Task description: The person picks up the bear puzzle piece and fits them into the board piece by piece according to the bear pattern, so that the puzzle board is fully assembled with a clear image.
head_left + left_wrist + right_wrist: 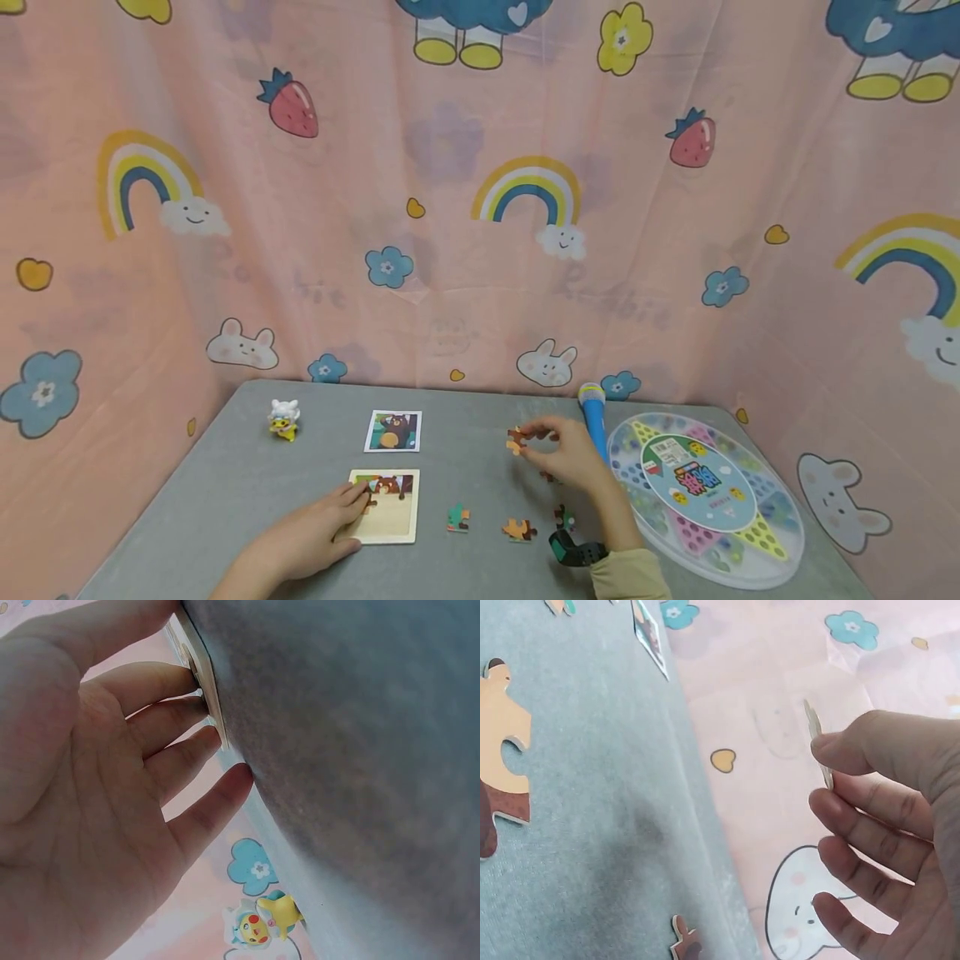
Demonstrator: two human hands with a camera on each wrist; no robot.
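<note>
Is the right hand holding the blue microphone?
No, the right hand pinches a puzzle piece, and the blue microphone lies beside the round game board.

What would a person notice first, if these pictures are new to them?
Probably the brightly printed pink cloth behind the table. Next, perhaps, the round board at the table's right end, beside a blue microphone. Nearer the middle, the right hand pinches a puzzle piece above the table, while the left hand touches the tray.
</note>
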